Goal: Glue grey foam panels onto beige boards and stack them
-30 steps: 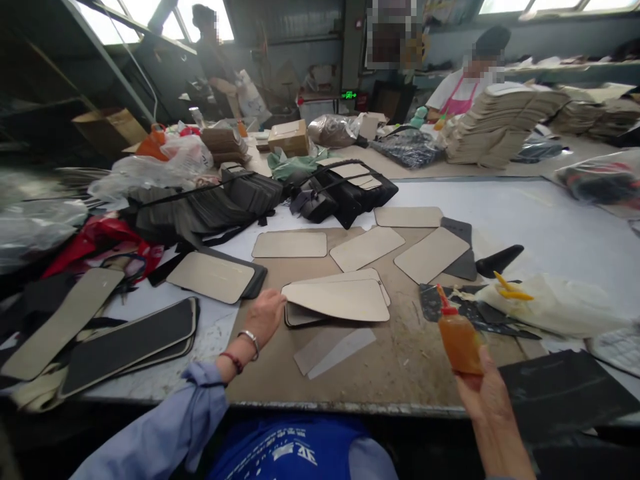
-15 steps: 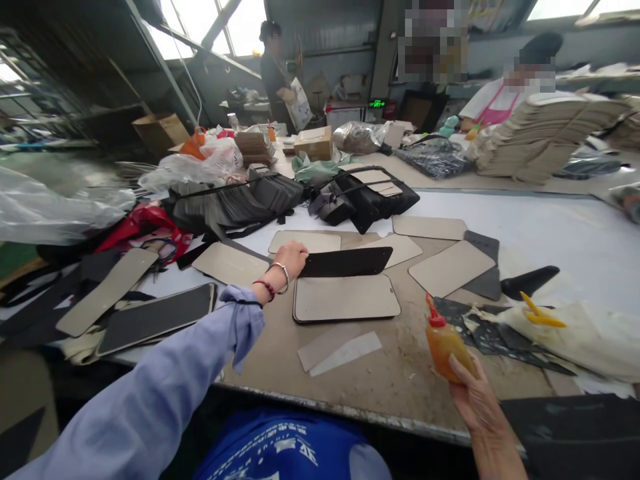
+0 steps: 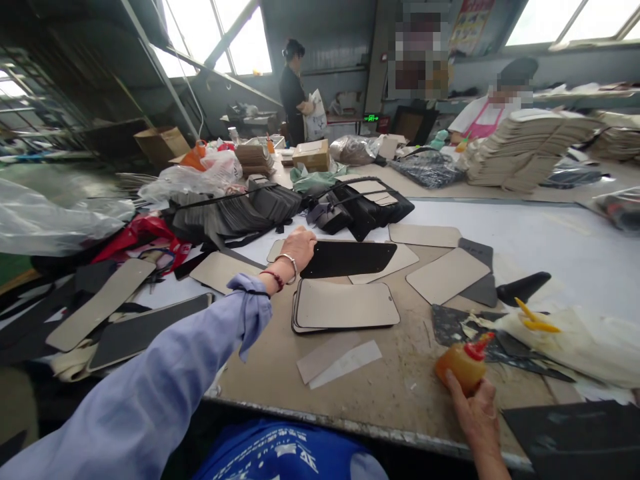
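Note:
My left hand [image 3: 299,247] is closed on the left end of a black flat panel [image 3: 350,259], which is tilted so its dark face shows. Just below that panel lies a small stack of beige rounded panels [image 3: 345,305] with dark edges. On the right, my right hand [image 3: 473,407] grips a squeeze bottle [image 3: 460,368] of amber liquid, probably glue. Its red nozzle points up and to the right, over the table. Two thin pale strips [image 3: 340,360] lie in front of the stack.
More beige panels [image 3: 447,275] are spread around the brown board. A black bag-like bundle [image 3: 360,207] and grey stacked pieces [image 3: 230,217] lie behind. At right is a cloth with yellow-handled scissors [image 3: 537,319]. Two people stand across the room.
My right hand has turned the bottle, so its nozzle swung from upper left to the right. The black panel in my left hand now shows more of its face. The camera view has shifted slightly.

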Available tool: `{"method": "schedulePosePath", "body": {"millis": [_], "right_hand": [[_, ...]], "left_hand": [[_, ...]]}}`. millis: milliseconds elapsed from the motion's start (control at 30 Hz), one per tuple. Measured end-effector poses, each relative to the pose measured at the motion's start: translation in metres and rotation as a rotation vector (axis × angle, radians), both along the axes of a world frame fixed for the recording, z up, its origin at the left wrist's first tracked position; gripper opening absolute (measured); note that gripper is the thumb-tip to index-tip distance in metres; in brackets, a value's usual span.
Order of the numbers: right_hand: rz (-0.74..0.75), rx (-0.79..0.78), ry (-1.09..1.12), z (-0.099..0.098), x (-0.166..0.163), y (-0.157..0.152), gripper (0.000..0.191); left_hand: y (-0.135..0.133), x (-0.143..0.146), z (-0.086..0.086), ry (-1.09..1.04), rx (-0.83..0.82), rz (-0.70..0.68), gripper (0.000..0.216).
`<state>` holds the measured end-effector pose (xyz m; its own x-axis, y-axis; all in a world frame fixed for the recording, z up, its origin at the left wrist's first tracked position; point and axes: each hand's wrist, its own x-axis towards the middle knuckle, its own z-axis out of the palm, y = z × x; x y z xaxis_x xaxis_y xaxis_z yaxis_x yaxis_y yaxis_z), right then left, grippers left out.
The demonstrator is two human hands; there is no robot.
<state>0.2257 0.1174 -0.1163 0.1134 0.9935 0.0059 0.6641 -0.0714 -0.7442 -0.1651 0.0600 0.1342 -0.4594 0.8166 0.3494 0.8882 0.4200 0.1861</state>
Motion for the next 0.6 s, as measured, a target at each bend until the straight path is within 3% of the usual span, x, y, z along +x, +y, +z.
{"method": "schedulePosePath", "body": {"millis": [100, 233, 333, 400, 533, 600], "right_hand": [[0.028, -0.062, -0.11, -0.005, 0.011, -0.003, 0.073], [0.13, 0.078, -0.251, -0.011, 0.035, -0.023, 0.069], [0.2, 0.045, -0.27, -0.001, 0.029, -0.049, 0.055], [0.286, 0.059, -0.16, 0.015, -0.006, -0.065, 0.044], [0.596, 0.405, -0.057, 0.055, -0.129, -0.073, 0.038], [0.739, 0.401, -0.093, 0.064, -0.185, -0.068, 0.04]], "left_hand": [[0.002, -0.003, -0.001, -0.001, 0.0, -0.035, 0.02], [0.004, -0.006, -0.002, -0.003, 0.019, -0.077, 0.021], [0.005, -0.008, 0.0, -0.001, 0.034, -0.111, 0.02], [0.006, -0.007, 0.003, 0.0, 0.055, -0.16, 0.019], [0.004, -0.005, 0.01, -0.005, 0.166, -0.309, 0.016], [0.001, -0.005, 0.017, -0.006, 0.225, -0.363, 0.015]]}}
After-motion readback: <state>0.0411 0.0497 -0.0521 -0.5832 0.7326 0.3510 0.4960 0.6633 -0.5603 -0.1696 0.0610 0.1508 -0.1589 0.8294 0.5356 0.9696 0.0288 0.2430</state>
